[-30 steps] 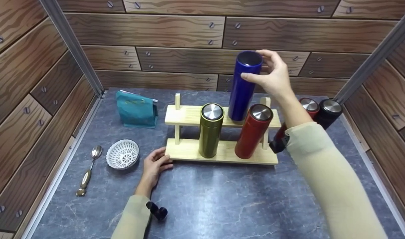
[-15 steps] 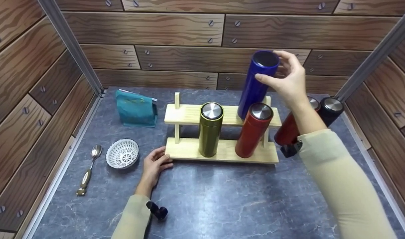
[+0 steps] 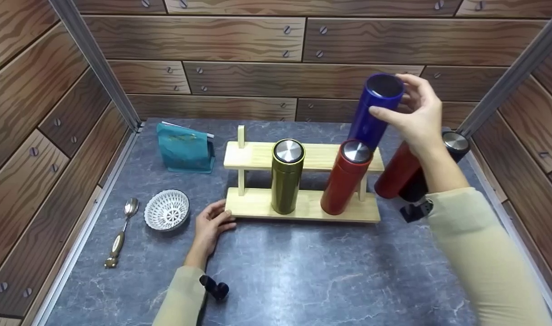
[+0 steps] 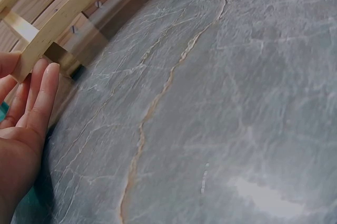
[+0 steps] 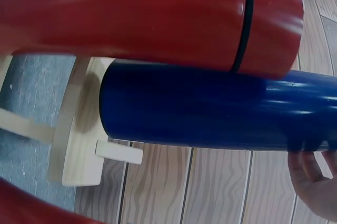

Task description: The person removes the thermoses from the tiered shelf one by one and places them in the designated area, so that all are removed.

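Observation:
My right hand (image 3: 414, 115) grips the top of a blue flask (image 3: 374, 111) and holds it in the air, tilted, above the right end of the wooden two-tier rack (image 3: 257, 203). The right wrist view shows the blue flask (image 5: 221, 113) close up, with a red flask (image 5: 158, 18) beside it. A green flask (image 3: 286, 176) and a red flask (image 3: 346, 177) stand on the rack's lower shelf. My left hand (image 3: 210, 224) rests with straight fingers against the rack's lower left corner, where the fingers (image 4: 37, 97) touch the rack's wooden edge (image 4: 58, 29).
Another red flask (image 3: 396, 170) and a black flask (image 3: 439, 163) stand right of the rack, behind my right arm. A teal pouch (image 3: 185, 147), a white woven bowl (image 3: 167, 210) and a spoon (image 3: 119, 233) lie at the left. Wood-patterned walls enclose the grey tabletop (image 3: 303, 271).
My right hand has lifted the blue flask off the rack's upper shelf and carried it to the right. The left hand has stayed at the rack's corner.

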